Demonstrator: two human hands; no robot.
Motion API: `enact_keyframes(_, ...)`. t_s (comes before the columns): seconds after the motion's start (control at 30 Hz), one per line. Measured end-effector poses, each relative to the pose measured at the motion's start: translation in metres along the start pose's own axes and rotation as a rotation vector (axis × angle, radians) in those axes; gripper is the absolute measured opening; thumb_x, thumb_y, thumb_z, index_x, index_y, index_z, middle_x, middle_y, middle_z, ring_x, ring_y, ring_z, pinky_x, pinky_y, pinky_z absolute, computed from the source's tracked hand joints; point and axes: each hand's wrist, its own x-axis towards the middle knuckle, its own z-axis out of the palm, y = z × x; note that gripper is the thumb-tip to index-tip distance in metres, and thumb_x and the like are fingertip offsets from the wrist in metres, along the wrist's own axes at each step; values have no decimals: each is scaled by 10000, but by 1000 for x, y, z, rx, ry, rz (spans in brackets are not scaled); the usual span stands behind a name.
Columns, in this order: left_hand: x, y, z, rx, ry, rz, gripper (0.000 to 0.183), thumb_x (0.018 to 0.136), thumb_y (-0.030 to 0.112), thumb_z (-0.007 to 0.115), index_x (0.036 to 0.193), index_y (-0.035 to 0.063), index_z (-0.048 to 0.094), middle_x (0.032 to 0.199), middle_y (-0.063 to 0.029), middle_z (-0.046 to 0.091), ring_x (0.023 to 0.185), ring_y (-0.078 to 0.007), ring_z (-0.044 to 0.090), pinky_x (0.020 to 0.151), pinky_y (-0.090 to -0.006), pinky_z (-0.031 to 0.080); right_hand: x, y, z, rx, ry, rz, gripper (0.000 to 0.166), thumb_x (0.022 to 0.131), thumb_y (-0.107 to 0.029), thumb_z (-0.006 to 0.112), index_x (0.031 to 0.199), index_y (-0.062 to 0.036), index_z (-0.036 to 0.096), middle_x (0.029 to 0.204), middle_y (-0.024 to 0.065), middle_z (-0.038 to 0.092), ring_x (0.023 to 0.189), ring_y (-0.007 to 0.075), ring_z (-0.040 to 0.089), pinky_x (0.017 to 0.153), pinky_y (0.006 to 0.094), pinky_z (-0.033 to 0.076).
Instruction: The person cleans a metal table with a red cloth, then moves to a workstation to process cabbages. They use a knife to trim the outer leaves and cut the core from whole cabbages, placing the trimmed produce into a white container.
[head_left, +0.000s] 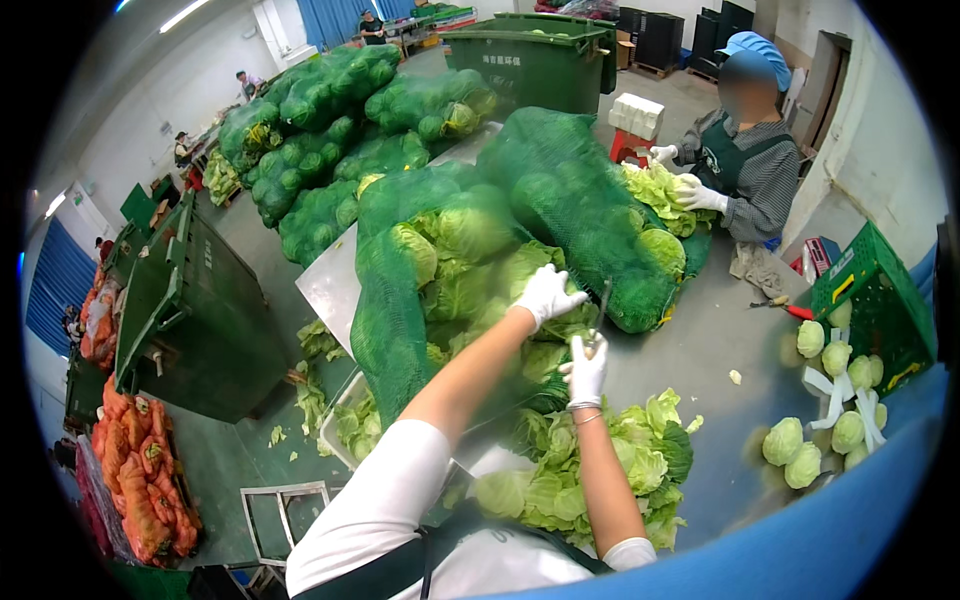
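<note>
A green mesh sack (390, 300) lies before me on a metal table, its side gaping around several pale green cabbages (469, 225). My left hand (551, 298), in a white glove, is over the cabbages at the opening, fingers apart; whether it touches one is unclear. In my gloved right hand (586, 373) is a knife (604, 304), its blade pointing up and away from me, close to the left hand. Beneath my right forearm spreads a heap of loose cabbage leaves (555, 487).
A second mesh sack of cabbages (555, 202) lies alongside. Across the table a co-worker (750, 165) handles leaves. Trimmed cabbages (784, 441) and a tipped green crate (877, 300) are at right. Left stand a leaf-filled tub (330, 431) and a green wheeled bin (202, 315).
</note>
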Motion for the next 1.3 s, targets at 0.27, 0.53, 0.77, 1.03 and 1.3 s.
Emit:
enact_keyframes(0.27,-61,-5,-35,-290,18,-111,695,806,537,671,1299,69,531,1239,-271,471,1159,-429,463,1000,-478,409,47,52,-57,111,-23,251,372,914,-366,638,1112,-56,583,897,78,652,414,124,519,340,258,397)
enact_keyframes(0.53,-160,15,-81,-370,219,-244,719,751,420,761,1299,42,489,1290,-271,384,1221,-426,385,1038,-476,358,85,27,-3,-205,-497,-106,303,941,-376,616,797,-111,641,629,-105,425,530,20,343,474,231,235)
enact_keyframes(0.77,-166,19,-100,-61,309,-448,515,797,481,689,1045,39,596,1129,-226,481,1059,-360,464,939,-459,387,67,17,1,-184,-642,-298,207,879,-204,698,786,-27,648,651,-103,493,579,22,371,503,240,294)
enact_keyframes(1.03,-136,-14,-90,-463,150,-305,659,818,420,685,1286,-17,530,1286,-243,525,1230,-361,466,1062,-422,354,75,19,-2,-260,-591,-12,329,890,-162,694,1132,55,640,892,-9,641,790,44,534,719,228,453)
enact_keyframes(1.3,-281,19,-43,-406,614,-89,379,714,118,722,1029,35,528,1086,-162,522,1005,-340,489,895,-418,403,-39,60,-24,255,-240,71,289,890,-228,707,1049,8,658,937,46,694,831,107,614,768,269,491)
